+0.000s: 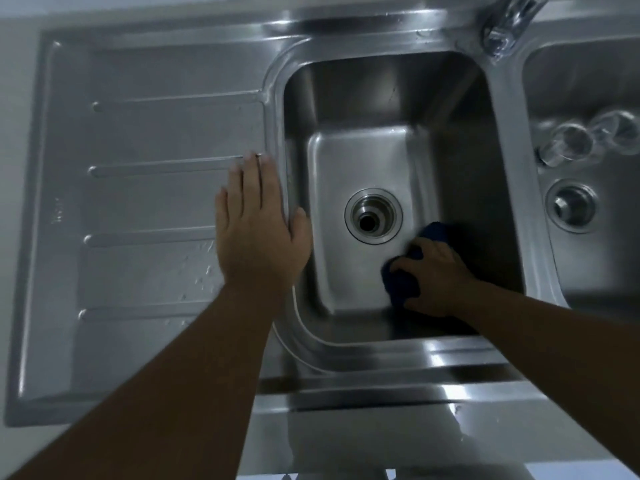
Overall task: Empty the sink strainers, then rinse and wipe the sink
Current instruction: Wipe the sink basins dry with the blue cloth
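A stainless steel sink basin fills the middle of the view, its round drain open with no strainer in it. Inside the basin, my right hand presses a dark blue cloth against the bottom near the front right corner, just right of the drain, with fingers curled over the cloth. My left hand lies flat with straight fingers on the basin's left rim, the thumb hanging over the edge. A second basin at the right has a strainer seated in its drain.
The ribbed draining board stretches to the left, with water drops near my left wrist. The tap stands at the back between the basins. Clear glasses lie in the right basin. The sink's front edge is close to me.
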The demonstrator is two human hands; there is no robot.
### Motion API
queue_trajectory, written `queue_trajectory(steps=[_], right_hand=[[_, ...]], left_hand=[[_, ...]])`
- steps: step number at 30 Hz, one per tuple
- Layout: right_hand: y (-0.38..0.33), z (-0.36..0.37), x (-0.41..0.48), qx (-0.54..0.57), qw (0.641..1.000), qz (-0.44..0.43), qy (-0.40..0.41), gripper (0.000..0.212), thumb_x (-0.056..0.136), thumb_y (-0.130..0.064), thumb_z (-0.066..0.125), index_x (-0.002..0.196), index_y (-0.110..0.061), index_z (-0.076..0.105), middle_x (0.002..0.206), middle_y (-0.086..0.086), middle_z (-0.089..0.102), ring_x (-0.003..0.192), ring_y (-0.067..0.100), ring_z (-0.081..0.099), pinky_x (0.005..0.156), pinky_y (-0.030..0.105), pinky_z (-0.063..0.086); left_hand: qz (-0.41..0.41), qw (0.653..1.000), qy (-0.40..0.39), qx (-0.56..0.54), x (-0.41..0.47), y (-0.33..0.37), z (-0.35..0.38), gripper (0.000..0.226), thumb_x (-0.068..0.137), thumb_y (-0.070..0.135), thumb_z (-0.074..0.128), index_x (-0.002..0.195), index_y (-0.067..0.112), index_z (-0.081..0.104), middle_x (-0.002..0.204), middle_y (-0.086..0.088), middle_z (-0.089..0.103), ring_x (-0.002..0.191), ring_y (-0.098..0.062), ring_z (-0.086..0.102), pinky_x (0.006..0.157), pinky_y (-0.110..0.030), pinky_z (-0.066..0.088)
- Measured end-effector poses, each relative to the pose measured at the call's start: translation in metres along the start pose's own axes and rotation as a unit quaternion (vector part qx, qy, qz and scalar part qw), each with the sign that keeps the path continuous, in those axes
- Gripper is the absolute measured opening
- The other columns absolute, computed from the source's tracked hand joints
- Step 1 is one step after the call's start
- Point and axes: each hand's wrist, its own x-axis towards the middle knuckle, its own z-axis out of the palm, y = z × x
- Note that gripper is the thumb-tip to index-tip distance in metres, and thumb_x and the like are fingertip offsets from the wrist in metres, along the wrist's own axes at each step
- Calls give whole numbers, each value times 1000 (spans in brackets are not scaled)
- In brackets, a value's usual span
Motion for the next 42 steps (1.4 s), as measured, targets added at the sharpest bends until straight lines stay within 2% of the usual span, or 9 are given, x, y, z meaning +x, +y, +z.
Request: queue_trajectory(steps=[7, 12, 17, 23, 27, 31, 34, 39, 42], right_hand=[[8, -39, 52, 103, 974, 28, 199, 69, 76, -30, 83, 140, -27, 58, 158, 22, 17, 140, 46, 23, 116, 47, 29], [8, -86, 129, 163, 944, 73, 278, 72, 87, -55, 69, 150, -33, 45, 156, 21, 27, 140, 45, 29, 116, 49, 29], [-65, -89, 153, 128, 961, 62, 237, 78, 79, -74, 56, 147, -43, 35, 150, 13, 32, 140, 39, 24, 107, 65, 29], [-106, -30, 97, 61, 975, -69, 200, 79, 71, -65, 66, 140, -36, 42, 133, 7, 47, 127, 36, 39, 90, 56, 41], [-72, 2, 54, -20, 984, -140, 107, 73, 69, -62, 69, 134, -44, 43, 133, 2, 41, 127, 32, 34, 94, 56, 38], [-36, 2, 21, 7, 998, -47, -36, 63, 77, -59, 71, 133, -49, 41, 140, 2, 38, 134, 36, 29, 102, 56, 39], [-19, -20, 1, 74, 990, 25, -117, 58, 84, -63, 63, 137, -41, 53, 146, 5, 51, 131, 31, 47, 106, 40, 40], [-44, -47, -44, 169, 982, 8, -84, 48, 75, -69, 56, 109, -38, 68, 113, -5, 63, 101, 18, 57, 76, 31, 43], [-54, -51, -85, 208, 978, -3, 4, 49, 74, -76, 54, 107, -42, 64, 103, -7, 58, 99, 20, 57, 76, 31, 46]], left_hand=[[-17, 1000, 5, 8, 7, -1, 3, 81, 96, 51, 38, 163, 13, 13, 171, -12, 14, 158, -32, 12, 126, -55, 14], [-20, 999, -1, 26, 10, -1, 7, 84, 95, 56, 38, 163, 14, 16, 171, -13, 15, 158, -33, 14, 124, -55, 17], [-21, 1000, -8, 21, 10, -2, 9, 84, 94, 58, 36, 163, 16, 15, 171, -11, 14, 158, -31, 12, 125, -56, 17], [-23, 1000, -5, 11, 11, -2, 10, 84, 93, 58, 35, 163, 17, 14, 171, -10, 14, 158, -29, 13, 125, -56, 17], [-23, 1000, -6, -3, 10, -3, 7, 83, 92, 56, 35, 163, 17, 15, 171, -9, 14, 158, -29, 12, 125, -54, 15], [-11, 1000, -15, -10, 7, -1, 1, 79, 99, 51, 38, 163, 14, 12, 172, -10, 10, 159, -29, 7, 126, -55, 14], [-6, 999, -27, -22, -4, 2, -2, 78, 103, 46, 39, 164, 11, 7, 172, -12, 5, 159, -30, 3, 128, -52, 11], [12, 994, -76, -72, -57, 16, 0, 81, 104, 52, 33, 163, 11, -4, 172, -11, -9, 158, -28, -11, 129, -47, -3], [18, 990, -101, -94, -93, 30, 1, 76, 105, 54, 25, 163, 13, -2, 172, -9, -12, 158, -26, -15, 128, -46, -6]])
